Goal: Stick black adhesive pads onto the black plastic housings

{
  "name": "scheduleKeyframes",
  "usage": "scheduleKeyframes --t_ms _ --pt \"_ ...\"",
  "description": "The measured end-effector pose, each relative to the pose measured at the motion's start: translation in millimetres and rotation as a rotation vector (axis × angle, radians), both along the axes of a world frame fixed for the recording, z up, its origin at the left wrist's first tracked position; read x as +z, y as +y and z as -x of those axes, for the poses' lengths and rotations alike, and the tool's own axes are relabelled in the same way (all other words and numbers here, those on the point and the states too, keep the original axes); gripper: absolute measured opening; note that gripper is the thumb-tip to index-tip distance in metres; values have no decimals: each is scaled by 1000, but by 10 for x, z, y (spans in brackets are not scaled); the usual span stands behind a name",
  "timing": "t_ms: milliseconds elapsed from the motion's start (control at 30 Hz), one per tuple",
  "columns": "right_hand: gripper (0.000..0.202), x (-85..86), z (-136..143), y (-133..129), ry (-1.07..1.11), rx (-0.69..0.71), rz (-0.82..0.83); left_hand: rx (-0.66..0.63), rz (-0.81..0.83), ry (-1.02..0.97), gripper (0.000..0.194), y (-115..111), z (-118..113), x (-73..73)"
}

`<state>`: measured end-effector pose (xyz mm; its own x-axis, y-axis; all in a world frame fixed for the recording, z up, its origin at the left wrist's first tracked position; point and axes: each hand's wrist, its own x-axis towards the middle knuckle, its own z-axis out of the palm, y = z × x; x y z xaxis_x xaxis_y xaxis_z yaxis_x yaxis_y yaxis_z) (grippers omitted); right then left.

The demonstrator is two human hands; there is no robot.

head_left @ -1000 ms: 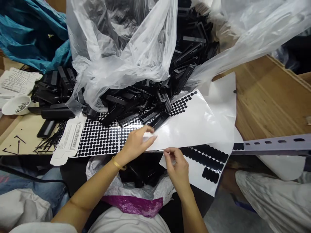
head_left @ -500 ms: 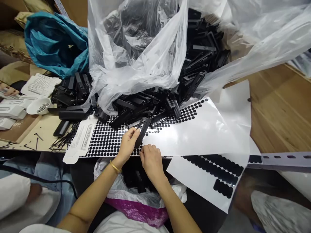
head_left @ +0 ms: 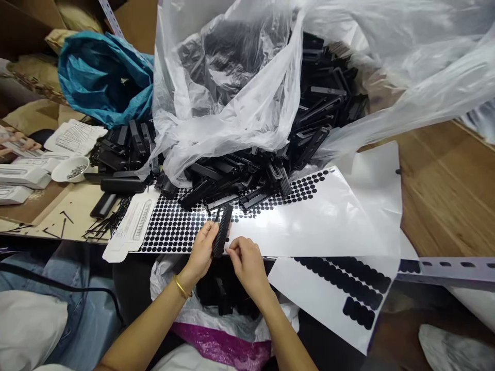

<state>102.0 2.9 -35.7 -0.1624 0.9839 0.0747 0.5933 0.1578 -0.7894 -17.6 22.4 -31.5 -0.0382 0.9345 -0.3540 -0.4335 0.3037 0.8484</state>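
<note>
In my left hand [head_left: 203, 251] is a long black plastic piece [head_left: 221, 232] with a ribbed, textured face, held tilted over the sheet's front edge. My right hand [head_left: 246, 262] is just right of its lower end, thumb and fingertips pinched together; whatever is between them is too small to make out. Beneath both lies a white sheet of round black stickers [head_left: 166, 226], its right part bare of dots. Similar black pieces [head_left: 211, 180] are heaped behind my hands, some resting on the sheet.
A clear plastic bag [head_left: 232, 123] stands behind the heap. To the left are a flattened white carton [head_left: 133, 221], a white bowl of small metal parts [head_left: 70, 169] and a blue bag [head_left: 104, 77]. Another person's hand [head_left: 17, 141] shows at far left. An open bag [head_left: 216, 335] lies below my hands.
My left hand has turned the black piece so its textured face shows more. My right hand has shifted slightly right and down, its fingertips now pinched. The whole view has shifted a little.
</note>
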Motion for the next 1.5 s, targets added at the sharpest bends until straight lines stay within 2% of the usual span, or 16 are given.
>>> scheduleKeyframes --t_ms 133,233,500,733,867,1000,1067,1133,1233,1300,1400,1500 --pt "14 111 -113 -117 486 -179 205 -94 54 -83 28 -123 -111 33" --pt "16 130 -142 -174 670 -243 281 -129 98 -124 30 -210 -201 65" --pt "20 90 -120 -230 729 -346 282 -101 142 -135 34 -303 -315 160" --pt "19 82 -48 -263 732 -416 230 -83 103 -96 31 -340 -342 147" --pt "19 67 -35 -270 651 -417 189 -54 65 -48 30 -345 -362 134" --pt "15 52 -38 -250 506 -358 116 -57 31 20 29 -335 -376 101" --pt "12 26 -61 -254 366 -332 34 -89 17 34 28 -333 -375 78" --pt "9 -10 -146 -299 168 -368 -112 -158 31 2 27 -337 -369 64" --pt "6 -41 -469 -476 -107 -503 -329 -262 84 -40 28 -344 -356 60" --pt "5 -18 -796 -656 -230 -607 -366 -294 108 -23 29 -340 -356 53" --pt "15 32 -1292 -917 -393 -778 -281 -328 138 -8 32 -344 -392 32" --pt "29 -5 -1613 -1032 -465 -762 -150 -376 163 -57 32 -373 -465 20"
